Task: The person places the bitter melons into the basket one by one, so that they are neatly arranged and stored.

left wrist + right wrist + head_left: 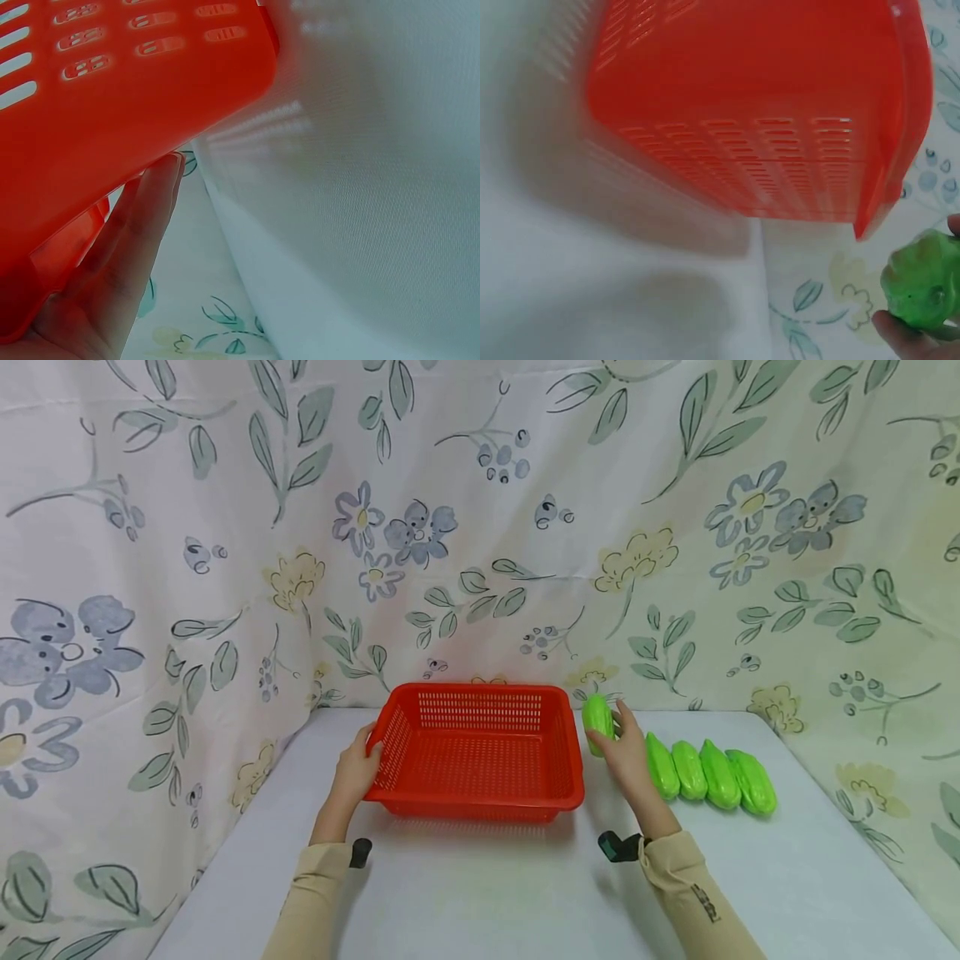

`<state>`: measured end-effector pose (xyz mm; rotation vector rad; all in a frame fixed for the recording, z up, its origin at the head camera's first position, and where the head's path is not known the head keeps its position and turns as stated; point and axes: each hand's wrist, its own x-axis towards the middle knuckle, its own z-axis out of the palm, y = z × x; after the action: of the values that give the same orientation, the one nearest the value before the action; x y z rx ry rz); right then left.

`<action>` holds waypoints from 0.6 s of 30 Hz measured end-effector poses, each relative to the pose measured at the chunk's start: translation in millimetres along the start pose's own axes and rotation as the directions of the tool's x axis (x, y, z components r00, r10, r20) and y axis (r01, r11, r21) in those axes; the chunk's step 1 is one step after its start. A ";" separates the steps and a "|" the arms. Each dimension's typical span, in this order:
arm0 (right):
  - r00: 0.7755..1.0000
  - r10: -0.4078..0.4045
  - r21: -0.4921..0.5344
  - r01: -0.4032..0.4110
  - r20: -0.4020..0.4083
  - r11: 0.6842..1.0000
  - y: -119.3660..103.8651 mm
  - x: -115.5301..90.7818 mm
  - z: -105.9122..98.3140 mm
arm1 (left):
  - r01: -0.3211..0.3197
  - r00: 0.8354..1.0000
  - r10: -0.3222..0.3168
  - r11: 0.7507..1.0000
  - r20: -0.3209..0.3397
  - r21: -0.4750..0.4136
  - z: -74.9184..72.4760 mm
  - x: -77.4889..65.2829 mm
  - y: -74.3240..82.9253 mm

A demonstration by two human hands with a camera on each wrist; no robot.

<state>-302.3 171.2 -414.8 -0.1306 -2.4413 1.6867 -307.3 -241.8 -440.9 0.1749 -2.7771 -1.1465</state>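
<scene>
A red slotted plastic basket stands in the middle of the white table in the head view. At its left side, my left hand grips the rim, thumb over the edge and fingers along the outer wall; the left wrist view shows these fingers under the rim. Just beyond the basket's right side, my right hand holds a bright green, lumpy, ribbed toy vegetable above the table. Its knobbly end faces the camera in the right wrist view, between thumb and fingers.
Several similar green toy vegetables lie side by side in a row on the table, right of my right forearm. A floral cloth hangs behind the table and along its sides.
</scene>
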 end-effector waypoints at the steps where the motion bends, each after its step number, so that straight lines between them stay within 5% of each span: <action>1: 1.000 0.000 0.003 0.000 0.005 1.000 -2.1 -0.1 0.3 | 0.000 1.000 0.000 1.000 0.000 0.000 -0.1 0.2 -0.2; 18: 0.998 -0.050 0.063 0.048 0.037 0.997 -19.7 2.1 7.8 | -0.010 1.000 0.010 1.000 -0.002 0.024 0.5 3.4 -3.9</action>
<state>-305.4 157.4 -398.9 -0.0300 -2.3951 1.7577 -310.5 -244.8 -443.7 0.1639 -2.7874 -1.1108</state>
